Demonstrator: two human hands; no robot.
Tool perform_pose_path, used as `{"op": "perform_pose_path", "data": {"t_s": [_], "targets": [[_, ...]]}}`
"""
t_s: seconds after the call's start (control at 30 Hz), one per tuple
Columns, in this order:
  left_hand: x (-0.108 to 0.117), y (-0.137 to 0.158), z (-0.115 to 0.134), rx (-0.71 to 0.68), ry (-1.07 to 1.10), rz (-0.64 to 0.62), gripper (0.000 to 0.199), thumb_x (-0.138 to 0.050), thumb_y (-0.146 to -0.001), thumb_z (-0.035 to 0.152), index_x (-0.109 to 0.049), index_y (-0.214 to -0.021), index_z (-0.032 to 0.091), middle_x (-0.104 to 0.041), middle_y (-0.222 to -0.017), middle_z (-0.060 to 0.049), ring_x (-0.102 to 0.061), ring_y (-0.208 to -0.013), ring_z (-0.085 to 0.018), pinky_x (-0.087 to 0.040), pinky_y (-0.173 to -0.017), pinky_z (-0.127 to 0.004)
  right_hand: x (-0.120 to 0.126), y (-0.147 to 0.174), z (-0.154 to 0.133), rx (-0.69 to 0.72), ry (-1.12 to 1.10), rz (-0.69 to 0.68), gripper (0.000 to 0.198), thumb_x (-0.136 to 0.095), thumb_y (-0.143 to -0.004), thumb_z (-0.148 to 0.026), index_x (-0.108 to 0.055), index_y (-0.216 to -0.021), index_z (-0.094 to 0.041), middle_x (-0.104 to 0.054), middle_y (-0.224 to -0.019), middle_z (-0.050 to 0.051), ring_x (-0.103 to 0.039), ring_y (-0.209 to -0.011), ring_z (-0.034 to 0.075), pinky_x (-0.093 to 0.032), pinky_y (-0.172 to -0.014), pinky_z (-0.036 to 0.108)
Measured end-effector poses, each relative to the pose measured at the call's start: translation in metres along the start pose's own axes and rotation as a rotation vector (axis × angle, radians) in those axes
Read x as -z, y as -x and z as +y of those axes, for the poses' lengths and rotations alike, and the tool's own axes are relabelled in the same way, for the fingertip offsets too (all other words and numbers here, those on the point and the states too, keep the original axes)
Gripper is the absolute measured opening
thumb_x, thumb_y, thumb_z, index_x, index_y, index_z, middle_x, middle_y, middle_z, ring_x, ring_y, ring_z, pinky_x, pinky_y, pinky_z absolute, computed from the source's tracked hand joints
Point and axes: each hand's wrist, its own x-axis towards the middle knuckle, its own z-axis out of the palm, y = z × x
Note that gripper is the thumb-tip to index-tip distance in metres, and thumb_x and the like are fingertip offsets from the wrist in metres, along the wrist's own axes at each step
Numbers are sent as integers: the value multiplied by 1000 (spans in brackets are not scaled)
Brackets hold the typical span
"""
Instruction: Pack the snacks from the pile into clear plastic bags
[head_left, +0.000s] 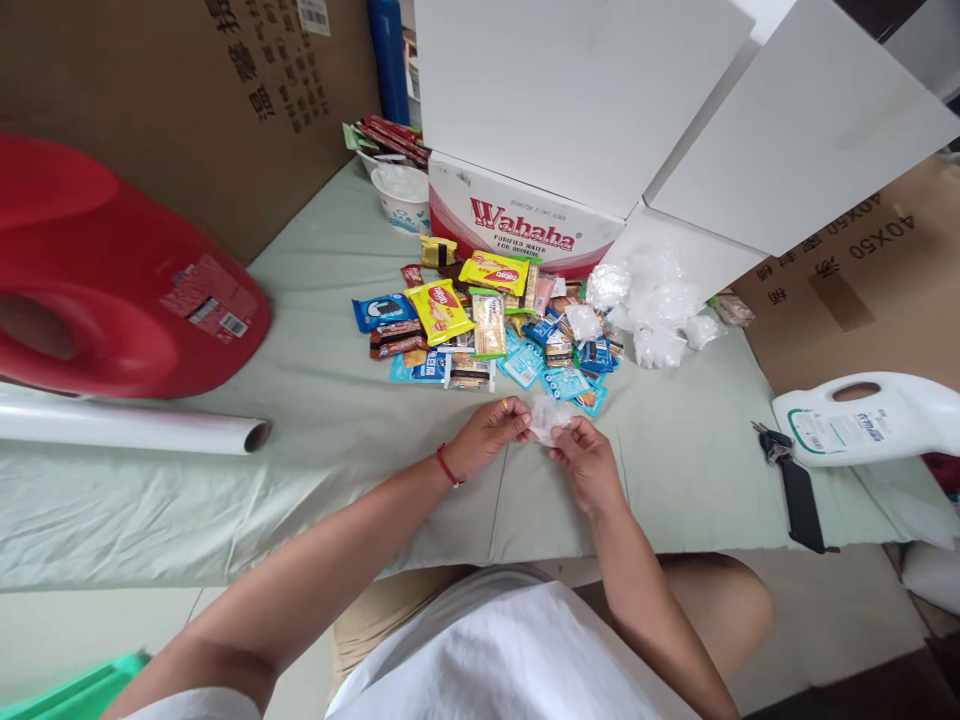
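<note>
Between my two hands is a crumpled clear plastic bag (550, 414), held just above the cloth-covered table. My left hand (491, 432), with a red cord at the wrist, pinches its left edge. On the other side my right hand (586, 455) grips the bag between thumb and fingers. Just beyond lies a pile of wrapped snacks, with yellow wafer packs (441, 311), a blue pack (381, 312) and a clear-wrapped biscuit (470, 372) among them. A heap of clear plastic bags (656, 300) sits at the pile's right.
A white Wahaha carton (525, 215) stands behind the snacks, beside a paper tub (405, 205). At left are a red jug (127, 270) and a plastic roll (135, 425). A white bottle (862, 420) and black-handled cutter (799, 495) lie at right.
</note>
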Motion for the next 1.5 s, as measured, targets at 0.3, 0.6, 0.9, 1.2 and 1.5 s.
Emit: {"op": "perform_pose_path", "data": {"t_s": [0.3, 0.6, 0.9, 1.2, 1.5], "targets": [[3, -2, 2, 111, 340, 113, 46, -92, -70, 48, -59, -80, 17, -59, -84, 2, -58, -80, -12, -52, -79, -29, 42, 4, -14, -103, 31, -104, 38, -91, -69, -51, -69, -79, -21, -64, -77, 0, -50, -63, 11, -43, -56, 24], [5, -2, 3, 128, 401, 143, 41, -92, -72, 42, -61, -81, 17, -63, -89, 0, -62, -87, -14, -56, -84, -33, 10, 4, 10, 350, 327, 95, 33, -86, -76, -40, -71, -102, -27, -66, -108, 5, -59, -98, 20, -52, -81, 32], [8, 0, 7, 137, 486, 62, 32, -90, -73, 30, -62, -81, 16, -63, -84, 0, -63, -82, -14, -54, -83, -31, 26, -11, -14, 11, -462, 59, 24, -85, -76, -37, -66, -87, -28, -71, -100, -1, -65, -94, 19, -54, -91, 41], [4, 6, 12, 173, 340, -27, 54, -87, -73, 40, -64, -119, 22, -66, -125, -9, -64, -100, -19, -49, -82, -29, 31, -15, -18, 109, -249, -73, 25, -87, -75, -38, -67, -81, -24, -60, -77, -2, -53, -70, 14, -46, -68, 26], [-1, 8, 1, -28, -532, 67, 46, -56, -90, 59, -46, -68, 20, -39, -59, 5, -35, -57, -11, -25, -58, -26, 22, -26, -11, 217, 72, 86, 43, -73, -85, -63, -67, -102, -24, -68, -111, 6, -61, -98, 21, -53, -84, 36]]}}
